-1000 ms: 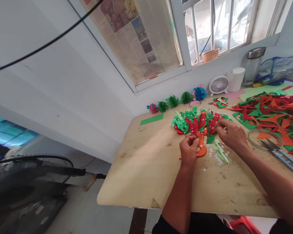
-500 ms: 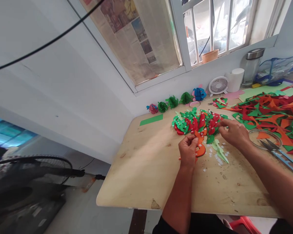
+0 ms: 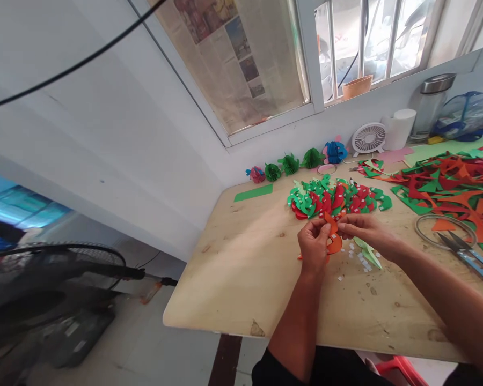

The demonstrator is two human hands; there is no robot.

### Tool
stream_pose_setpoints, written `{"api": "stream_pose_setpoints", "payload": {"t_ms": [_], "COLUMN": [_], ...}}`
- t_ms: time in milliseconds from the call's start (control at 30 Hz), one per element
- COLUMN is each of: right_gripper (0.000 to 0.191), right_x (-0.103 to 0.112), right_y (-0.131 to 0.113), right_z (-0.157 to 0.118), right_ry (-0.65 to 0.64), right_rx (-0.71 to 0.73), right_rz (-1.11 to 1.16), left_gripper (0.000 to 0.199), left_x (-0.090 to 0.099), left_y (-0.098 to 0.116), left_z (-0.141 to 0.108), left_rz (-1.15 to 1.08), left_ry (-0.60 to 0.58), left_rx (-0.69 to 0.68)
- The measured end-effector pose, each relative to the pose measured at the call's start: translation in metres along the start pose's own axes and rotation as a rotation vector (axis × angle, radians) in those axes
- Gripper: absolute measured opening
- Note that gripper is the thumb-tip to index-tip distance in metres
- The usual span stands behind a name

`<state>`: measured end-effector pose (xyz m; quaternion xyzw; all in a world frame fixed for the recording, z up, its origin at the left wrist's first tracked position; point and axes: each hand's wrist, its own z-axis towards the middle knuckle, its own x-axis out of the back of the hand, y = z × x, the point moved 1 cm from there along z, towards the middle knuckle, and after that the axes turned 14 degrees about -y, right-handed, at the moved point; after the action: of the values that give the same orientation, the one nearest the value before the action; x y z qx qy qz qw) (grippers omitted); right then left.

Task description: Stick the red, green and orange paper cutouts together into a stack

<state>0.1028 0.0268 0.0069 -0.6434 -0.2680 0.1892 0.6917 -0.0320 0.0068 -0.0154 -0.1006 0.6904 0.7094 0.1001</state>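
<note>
My left hand [image 3: 314,240] pinches an orange paper cutout [image 3: 335,244] with small white squares on it, held low above the wooden table [image 3: 233,268]. At the cutout's upper right edge, the fingers of my right hand [image 3: 360,229] are closed together; whether a tiny piece sits between them is hidden. Just beyond both hands lies a heap of green and red paper cutouts [image 3: 322,198] dotted with white squares. Beside my right hand are a pale green cutout [image 3: 368,253] and scattered small white squares [image 3: 362,261].
Scissors [image 3: 467,257] and a metal ring [image 3: 421,225] lie at the right, near a large pile of paper scraps [image 3: 451,187]. Along the wall stand folded paper figures [image 3: 290,163], a small white fan [image 3: 369,138] and a glass bottle [image 3: 429,110]. A green paper strip [image 3: 253,193] lies far left.
My right hand has moved left from the heap to the orange cutout, meeting my left hand. My left hand keeps its hold. The view has shifted slightly.
</note>
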Motion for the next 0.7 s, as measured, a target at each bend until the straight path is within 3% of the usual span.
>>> {"api": "stream_pose_setpoints", "payload": {"t_ms": [200,400,700], "right_gripper": [0.031,0.029,0.029], "right_x": [-0.001,0.005,0.003], "right_y": [0.002,0.002,-0.001], "right_z": [0.002,0.001,0.001], "right_ry": [0.095,0.218,0.231], "right_rx": [-0.018,-0.032,-0.03], "right_rz": [0.096,0.182,0.142], "left_gripper": [0.029,0.029,0.023], "left_x": [-0.005,-0.004,-0.004], "left_y": [0.007,0.001,-0.001], "left_z": [-0.003,-0.002,-0.002], "left_rz": [-0.026,-0.079,-0.072], "left_ry": [-0.032,-0.075,-0.114], "left_rx": [-0.003,0.095,0.107]}}
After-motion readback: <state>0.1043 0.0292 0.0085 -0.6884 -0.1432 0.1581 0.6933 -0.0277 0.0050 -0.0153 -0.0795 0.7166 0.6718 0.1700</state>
